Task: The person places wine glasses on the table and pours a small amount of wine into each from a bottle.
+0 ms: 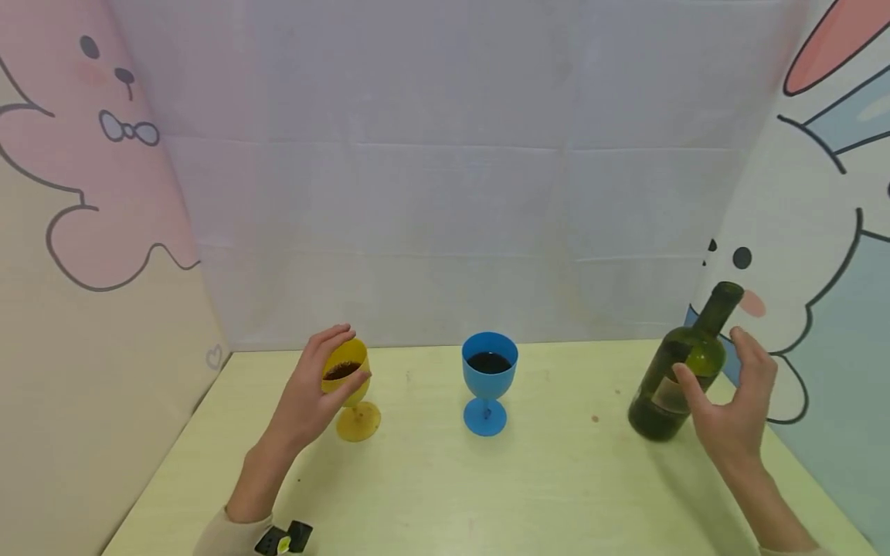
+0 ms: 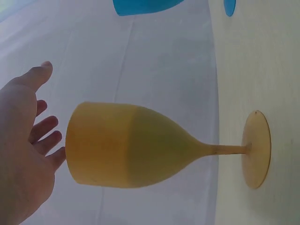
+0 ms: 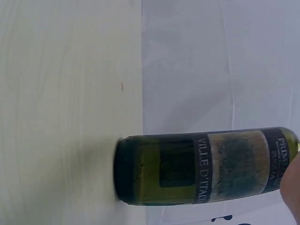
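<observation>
A yellow goblet (image 2: 131,145) holding dark liquid stands on the table to the left. Around its rim, fingers and thumb apart, is my left hand (image 1: 316,386); the left wrist view shows it just above the cup, not wrapped round it. Over on the right, a dark green wine bottle (image 3: 197,168) with a label has its base at the tabletop and looks slanted in the head view. My right hand (image 1: 737,409) is beside the bottle's shoulder, thumb in front and fingers spread to the right. Whether its fingertips touch the glass cannot be told.
Between the two hands a blue goblet (image 1: 489,378) with dark liquid stands on the pale wooden table (image 1: 445,486). A white sheet (image 1: 445,193) hangs behind the table. Cartoon-printed panels (image 1: 841,324) stand at both sides, the right one close to the bottle.
</observation>
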A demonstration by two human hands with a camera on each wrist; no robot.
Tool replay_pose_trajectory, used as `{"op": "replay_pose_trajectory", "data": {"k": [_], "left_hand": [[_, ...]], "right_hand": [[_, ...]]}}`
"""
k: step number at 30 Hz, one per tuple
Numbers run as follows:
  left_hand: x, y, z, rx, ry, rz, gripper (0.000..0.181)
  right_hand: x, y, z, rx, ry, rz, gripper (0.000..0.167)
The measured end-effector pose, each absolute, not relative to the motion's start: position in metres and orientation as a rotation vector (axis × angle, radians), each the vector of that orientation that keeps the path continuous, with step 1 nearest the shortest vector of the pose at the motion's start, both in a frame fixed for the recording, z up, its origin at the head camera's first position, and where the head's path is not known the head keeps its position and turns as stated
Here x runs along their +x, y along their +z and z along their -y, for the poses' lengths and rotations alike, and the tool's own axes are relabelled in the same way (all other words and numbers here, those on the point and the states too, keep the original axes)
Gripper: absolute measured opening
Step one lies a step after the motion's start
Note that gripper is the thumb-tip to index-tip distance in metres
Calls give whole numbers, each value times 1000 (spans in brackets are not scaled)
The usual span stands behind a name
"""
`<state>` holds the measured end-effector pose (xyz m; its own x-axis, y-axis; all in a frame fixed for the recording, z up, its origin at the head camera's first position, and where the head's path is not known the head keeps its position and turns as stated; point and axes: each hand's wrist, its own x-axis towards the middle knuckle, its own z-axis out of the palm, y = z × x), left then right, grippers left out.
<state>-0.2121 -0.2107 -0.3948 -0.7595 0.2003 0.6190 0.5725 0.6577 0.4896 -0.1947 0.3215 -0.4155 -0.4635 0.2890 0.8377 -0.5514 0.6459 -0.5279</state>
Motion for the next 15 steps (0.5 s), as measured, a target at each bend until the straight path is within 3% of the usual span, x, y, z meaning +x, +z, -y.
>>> {"op": "replay_pose_trajectory", "data": {"k": [7, 15], "left_hand": [[-212, -386, 187, -753, -731, 2361, 65], [-215, -390, 149, -729, -673, 2586, 67]], "right_hand": [[-191, -395, -285, 504, 808, 1753, 72], [-200, -395, -262, 658, 548, 2318, 63]]}}
